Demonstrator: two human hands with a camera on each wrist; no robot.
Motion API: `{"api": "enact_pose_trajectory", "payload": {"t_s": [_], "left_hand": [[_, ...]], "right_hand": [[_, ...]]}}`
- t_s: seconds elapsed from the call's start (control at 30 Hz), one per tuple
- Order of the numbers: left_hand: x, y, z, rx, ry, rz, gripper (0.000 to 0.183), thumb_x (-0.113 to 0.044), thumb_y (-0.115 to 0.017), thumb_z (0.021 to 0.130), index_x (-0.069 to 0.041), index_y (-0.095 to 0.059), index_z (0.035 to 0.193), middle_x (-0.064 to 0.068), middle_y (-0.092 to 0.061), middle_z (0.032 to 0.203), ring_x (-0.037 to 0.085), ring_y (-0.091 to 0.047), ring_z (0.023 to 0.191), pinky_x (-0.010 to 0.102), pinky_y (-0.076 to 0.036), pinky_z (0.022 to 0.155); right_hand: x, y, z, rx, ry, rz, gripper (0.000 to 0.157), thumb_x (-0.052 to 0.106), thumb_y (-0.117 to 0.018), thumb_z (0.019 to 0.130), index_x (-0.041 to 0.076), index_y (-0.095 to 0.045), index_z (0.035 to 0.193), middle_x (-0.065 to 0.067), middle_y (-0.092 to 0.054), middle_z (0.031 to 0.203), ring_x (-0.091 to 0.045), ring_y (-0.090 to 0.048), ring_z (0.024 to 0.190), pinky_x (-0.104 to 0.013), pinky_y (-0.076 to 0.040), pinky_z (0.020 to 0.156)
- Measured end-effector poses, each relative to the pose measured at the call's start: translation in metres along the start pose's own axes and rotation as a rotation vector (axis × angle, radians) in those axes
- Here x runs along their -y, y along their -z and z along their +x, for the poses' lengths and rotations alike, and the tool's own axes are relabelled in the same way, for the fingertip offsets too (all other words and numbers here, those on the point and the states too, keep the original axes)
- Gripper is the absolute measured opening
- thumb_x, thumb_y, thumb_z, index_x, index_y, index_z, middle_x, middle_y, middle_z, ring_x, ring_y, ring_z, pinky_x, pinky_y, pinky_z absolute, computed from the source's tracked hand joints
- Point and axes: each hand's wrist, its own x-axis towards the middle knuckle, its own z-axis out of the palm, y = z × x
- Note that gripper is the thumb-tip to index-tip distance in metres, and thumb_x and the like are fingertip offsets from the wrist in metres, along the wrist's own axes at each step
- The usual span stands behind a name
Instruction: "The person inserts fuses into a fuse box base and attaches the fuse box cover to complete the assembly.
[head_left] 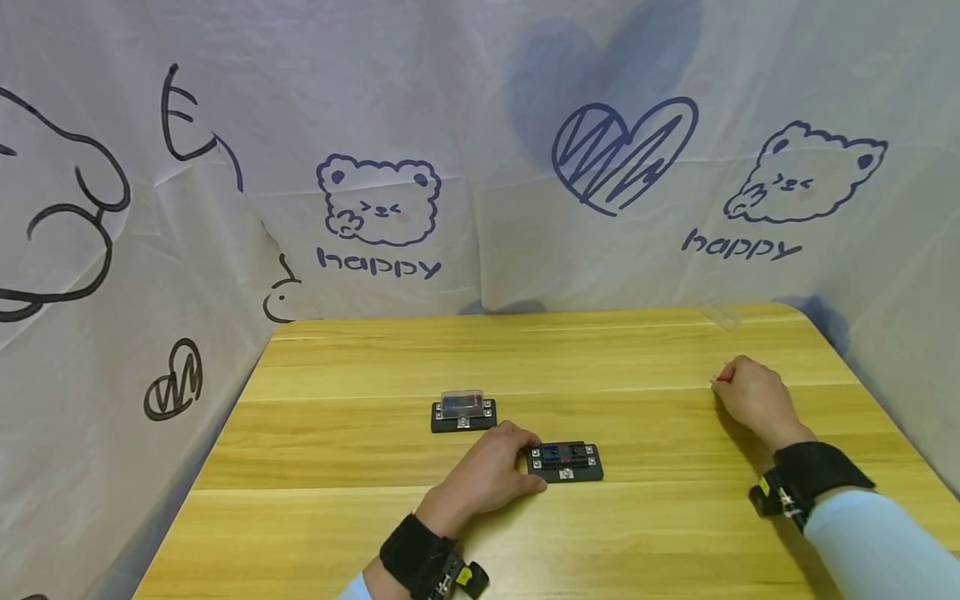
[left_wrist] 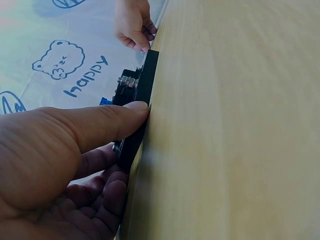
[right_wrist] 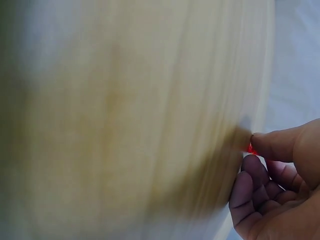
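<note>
My left hand (head_left: 487, 471) grips the left end of a black fuse block (head_left: 566, 463), thumb on its near edge and fingers at the far side. This block lies on the table without a cover, showing a blue fuse (head_left: 551, 452) and metal screw terminals. In the left wrist view, the thumb presses the side of its base. Over the table's right part, my right hand (head_left: 753, 400) pinches a small red fuse (right_wrist: 252, 149) between thumb and fingers, which mostly hide it. A second fuse block (head_left: 463, 423) with a clear cover (head_left: 462, 404) sits behind the left hand.
The wood-grain table (head_left: 337, 450) carries both blocks. A flat transparent piece (head_left: 722, 316) lies at its back right edge. White cloth (head_left: 495, 150) with drawn bears and hearts hangs behind and along the sides.
</note>
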Motion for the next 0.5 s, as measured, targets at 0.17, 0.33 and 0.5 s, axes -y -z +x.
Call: {"api": "enact_pose_trajectory", "payload": {"t_s": [0.17,0.33,0.5], "left_hand": [[0.000,0.000,0.001,0.003,0.002,0.000,0.056,-0.039,-0.081,0.075,-0.014,-0.063,0.122,0.000,-0.059,0.109,0.012,-0.053,0.095,0.034,-0.047,0.089],[0.000,0.000,0.001,0.001,0.002,0.001,0.056,-0.039,-0.081,0.075,-0.014,-0.063,0.122,0.000,-0.059,0.109,0.012,-0.053,0.096,0.034,-0.047,0.090],[-0.001,0.000,0.000,-0.001,0.002,0.004,0.056,-0.038,-0.081,0.075,-0.013,-0.063,0.122,0.001,-0.059,0.110,0.013,-0.054,0.098,0.034,-0.047,0.091]], "right_hand": [[0.010,0.000,-0.006,-0.004,0.019,0.014,0.020,0.018,-0.058,0.094,-0.002,-0.056,0.093,-0.017,-0.061,0.082,-0.029,-0.054,0.067,-0.039,-0.042,0.058],[0.032,-0.001,-0.015,-0.011,0.060,0.042,0.019,0.019,-0.057,0.094,0.000,-0.056,0.093,-0.012,-0.058,0.075,-0.024,-0.049,0.060,-0.035,-0.037,0.055],[0.056,-0.007,-0.022,-0.021,0.142,0.069,0.017,0.018,-0.059,0.093,0.001,-0.058,0.095,-0.007,-0.058,0.067,-0.019,-0.044,0.052,-0.032,-0.034,0.049]]}}
